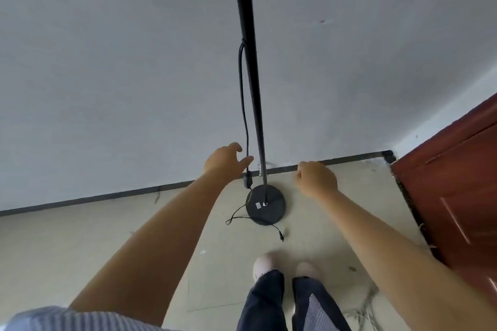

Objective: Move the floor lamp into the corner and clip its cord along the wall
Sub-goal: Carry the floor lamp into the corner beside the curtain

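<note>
A black floor lamp stands upright close to the grey wall, its thin pole (251, 62) rising out of the top of the view from a round black base (266, 204) on the floor. Its black cord (243, 94) hangs down the left side of the pole, passes an inline switch (247, 181), and trails over the floor to a loose end (281, 237) in front of the base. My left hand (224, 160) is open, fingers spread right beside the hanging cord. My right hand (317, 179) hovers right of the pole, fingers curled, holding nothing.
The room corner (388, 154) lies to the right of the lamp, where a dark skirting strip (107, 196) meets a red-brown door (457, 196). My feet (282, 267) stand on the pale tiled floor just behind the lamp base.
</note>
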Demonstrator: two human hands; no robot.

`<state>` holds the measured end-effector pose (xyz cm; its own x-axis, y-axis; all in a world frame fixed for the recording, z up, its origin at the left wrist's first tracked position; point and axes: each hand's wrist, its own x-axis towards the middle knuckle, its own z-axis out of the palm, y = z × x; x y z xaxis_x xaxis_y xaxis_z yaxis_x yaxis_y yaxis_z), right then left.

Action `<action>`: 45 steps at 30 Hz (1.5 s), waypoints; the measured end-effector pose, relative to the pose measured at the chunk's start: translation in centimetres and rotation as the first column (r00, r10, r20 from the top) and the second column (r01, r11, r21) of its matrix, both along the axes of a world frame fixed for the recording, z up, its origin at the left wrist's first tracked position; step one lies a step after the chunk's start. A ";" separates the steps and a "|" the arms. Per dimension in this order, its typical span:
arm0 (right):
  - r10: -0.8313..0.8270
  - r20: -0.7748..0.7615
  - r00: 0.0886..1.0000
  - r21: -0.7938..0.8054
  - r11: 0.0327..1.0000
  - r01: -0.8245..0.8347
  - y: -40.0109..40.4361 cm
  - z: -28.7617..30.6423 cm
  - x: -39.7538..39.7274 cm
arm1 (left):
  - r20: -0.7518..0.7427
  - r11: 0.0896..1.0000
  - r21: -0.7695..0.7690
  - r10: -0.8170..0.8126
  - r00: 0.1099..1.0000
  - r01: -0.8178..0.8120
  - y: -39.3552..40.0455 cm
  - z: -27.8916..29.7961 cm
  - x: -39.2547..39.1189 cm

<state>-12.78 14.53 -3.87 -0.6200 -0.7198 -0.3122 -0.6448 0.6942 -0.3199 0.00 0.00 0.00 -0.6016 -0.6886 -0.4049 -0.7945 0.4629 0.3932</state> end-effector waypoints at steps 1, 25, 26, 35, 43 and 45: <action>0.006 0.041 0.999 0.036 0.999 -0.008 -0.3 -0.6 -0.1 | -0.010 0.999 0.036 -0.011 1.000 0.011 -0.2 -0.3 -0.5; 0.039 0.924 0.381 -0.015 0.998 -0.065 0.8 -7.9 3.6 | -0.312 0.714 0.628 0.594 0.741 -0.308 -0.6 1.0 2.7; 0.019 0.923 0.384 -0.011 1.000 -0.024 1.4 -7.5 2.8 | -0.296 0.716 0.610 0.603 0.741 -0.339 -0.7 1.3 2.8; 0.013 0.458 0.889 -0.346 0.924 0.165 1.3 0.5 -4.3 | -0.595 0.889 -0.347 0.039 0.803 -0.300 1.7 7.1 -0.5; 0.141 0.238 0.961 -0.533 0.846 0.008 -4.2 6.7 -4.9 | -0.687 0.820 -0.460 -0.086 0.722 -0.340 -1.4 15.4 -6.1; 0.217 0.250 0.944 -0.490 0.869 -0.071 -5.4 7.1 -5.3 | -0.661 0.844 -0.417 -0.027 0.750 -0.337 -1.9 15.8 -6.7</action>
